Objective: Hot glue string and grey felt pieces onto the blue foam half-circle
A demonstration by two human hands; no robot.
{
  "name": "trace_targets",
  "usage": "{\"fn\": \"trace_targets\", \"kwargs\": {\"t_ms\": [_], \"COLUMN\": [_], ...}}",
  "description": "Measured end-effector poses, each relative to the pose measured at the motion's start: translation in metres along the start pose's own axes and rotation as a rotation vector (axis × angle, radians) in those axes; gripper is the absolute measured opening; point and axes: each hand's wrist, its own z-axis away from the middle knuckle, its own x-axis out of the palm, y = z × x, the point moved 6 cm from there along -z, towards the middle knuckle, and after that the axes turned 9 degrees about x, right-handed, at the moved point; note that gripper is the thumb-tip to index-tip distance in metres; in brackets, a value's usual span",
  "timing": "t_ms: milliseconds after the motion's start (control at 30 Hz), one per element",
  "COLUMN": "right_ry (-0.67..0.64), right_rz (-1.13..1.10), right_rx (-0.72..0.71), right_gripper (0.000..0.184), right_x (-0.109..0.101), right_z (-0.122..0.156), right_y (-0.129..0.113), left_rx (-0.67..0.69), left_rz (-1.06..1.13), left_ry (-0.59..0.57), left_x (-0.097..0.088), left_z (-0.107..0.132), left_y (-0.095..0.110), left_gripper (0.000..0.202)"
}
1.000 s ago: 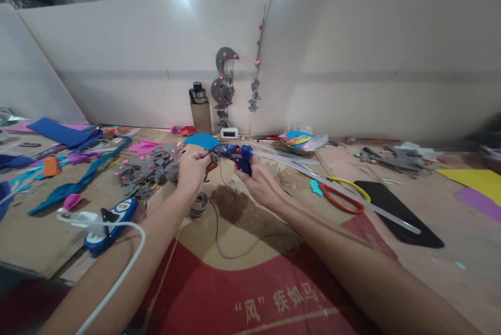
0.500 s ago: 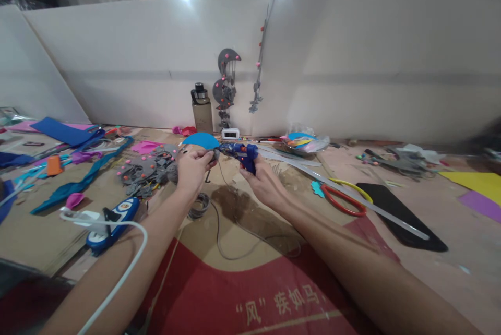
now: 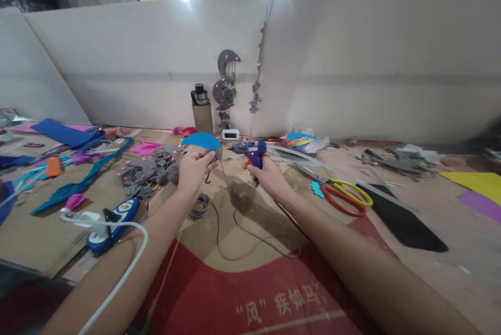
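Note:
My left hand point(image 3: 194, 167) pinches a flat, rounded piece, blue point(image 3: 202, 140) on its upper part and grey near my fingertips. A thin grey cord point(image 3: 235, 258) runs up toward this piece from a coil point(image 3: 199, 206) on the cardboard. My right hand point(image 3: 267, 172) is wrapped round the handle of a blue hot glue gun point(image 3: 255, 152), its nozzle pointing left. A gap separates the nozzle from the rounded piece. A long clear glue stick point(image 3: 332, 164) trails out behind the gun to the right.
Scissors with red and yellow handles point(image 3: 346, 196) lie right of my right hand, near a black pad point(image 3: 407, 220). At left are grey felt pieces with pink dots point(image 3: 151, 168) and a blue power strip point(image 3: 113, 225). A bottle point(image 3: 202, 110) stands by the wall.
My right hand has drawn the glue gun to the right, away from the rounded piece. More of the piece's grey part shows. My left hand has stayed nearly in place.

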Motion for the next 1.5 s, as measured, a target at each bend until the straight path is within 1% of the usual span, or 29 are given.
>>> {"fn": "trace_targets", "kwargs": {"t_ms": [67, 100, 133, 167, 200, 267, 300, 333, 367, 400, 433, 500, 567, 600, 633, 667, 700, 767, 833, 900, 1000, 1067, 1167, 1333, 1500], "right_ry": [-0.041, -0.046, -0.035, 0.000, 0.056, 0.210, 0.277, 0.317, 0.317, 0.279, 0.212, 0.059, -0.092, -0.156, -0.200, -0.217, -0.204, -0.115, -0.030, 0.017, 0.090, 0.130, 0.156, 0.166, 0.170], "right_rz": [-0.030, 0.026, 0.125, 0.254, 0.392, 0.609, 0.657, 0.660, 0.621, 0.545, 0.435, 0.143, -0.144, -0.261, -0.344, -0.389, -0.391, -0.297, -0.163, -0.066, -0.003, 0.022, 0.033, -0.006, -0.001], "right_rx": [0.166, 0.225, 0.251, 0.243, 0.199, 0.034, -0.061, -0.146, -0.204, -0.234, -0.241, -0.227, -0.131, -0.072, -0.010, 0.043, 0.080, 0.094, 0.037, -0.035, -0.094, -0.112, -0.129, -0.157, -0.138], "right_gripper": [0.016, 0.012, 0.008, 0.009, 0.013, 0.019, 0.020, 0.018, 0.016, 0.015, 0.017, 0.030, 0.043, 0.046, 0.047, 0.047, 0.044, 0.037, 0.026, 0.017, 0.017, 0.018, 0.018, 0.019, 0.022], "right_x": [-0.002, -0.005, -0.010, -0.016, -0.023, -0.033, -0.034, -0.031, -0.025, -0.017, -0.006, 0.017, 0.038, 0.045, 0.050, 0.051, 0.049, 0.039, 0.027, 0.019, 0.010, 0.007, 0.006, 0.004, 0.002], "right_z": [-0.008, -0.011, -0.014, -0.016, -0.016, -0.013, -0.009, -0.005, 0.000, 0.004, 0.006, 0.011, 0.014, 0.016, 0.016, 0.017, 0.016, 0.014, 0.010, 0.008, 0.008, 0.009, 0.012, 0.010, 0.008], "right_y": [0.018, 0.025, 0.029, 0.031, 0.030, 0.018, 0.009, 0.001, -0.006, -0.011, -0.015, -0.021, -0.021, -0.020, -0.018, -0.016, -0.013, -0.010, -0.012, -0.015, -0.021, -0.025, -0.030, -0.029, -0.027], "left_rx": [-0.019, -0.025, -0.027, -0.027, -0.024, -0.014, -0.006, 0.003, 0.018, 0.039, 0.063, 0.117, 0.184, 0.222, 0.248, 0.259, 0.248, 0.173, 0.087, 0.021, -0.026, -0.032, -0.037, -0.063, -0.104], "left_rz": [0.017, 0.020, 0.021, 0.018, 0.013, -0.001, -0.012, -0.027, -0.048, -0.084, -0.137, -0.277, -0.426, -0.486, -0.522, -0.534, -0.519, -0.420, -0.280, -0.160, -0.097, -0.097, -0.092, -0.081, -0.048], "left_ry": [-0.015, -0.023, -0.029, -0.033, -0.035, -0.036, -0.036, -0.036, -0.036, -0.035, -0.037, -0.053, -0.079, -0.091, -0.101, -0.106, -0.110, -0.107, -0.107, -0.129, -0.154, -0.167, -0.166, -0.145, -0.155], "left_x": [0.002, 0.003, 0.003, 0.004, 0.004, 0.005, 0.005, 0.006, 0.006, 0.007, 0.007, 0.010, 0.014, 0.016, 0.018, 0.020, 0.021, 0.021, 0.020, 0.021, 0.021, 0.022, 0.023, 0.025, 0.029], "left_z": [0.001, 0.002, 0.002, 0.002, 0.003, 0.003, 0.003, 0.004, 0.005, 0.007, 0.008, 0.013, 0.018, 0.021, 0.022, 0.024, 0.024, 0.023, 0.021, 0.019, 0.018, 0.018, 0.020, 0.023, 0.027], "left_y": [-0.001, -0.002, -0.003, -0.003, -0.003, -0.003, -0.003, -0.003, -0.002, 0.000, 0.003, 0.009, 0.018, 0.022, 0.025, 0.027, 0.026, 0.019, 0.008, -0.003, -0.010, -0.011, -0.008, -0.003, -0.001], "left_gripper": [0.026, 0.026, 0.026, 0.026, 0.026, 0.025, 0.025, 0.025, 0.025, 0.025, 0.024, 0.020, 0.015, 0.012, 0.011, 0.010, 0.010, 0.013, 0.017, 0.020, 0.022, 0.022, 0.021, 0.023, 0.023]}}
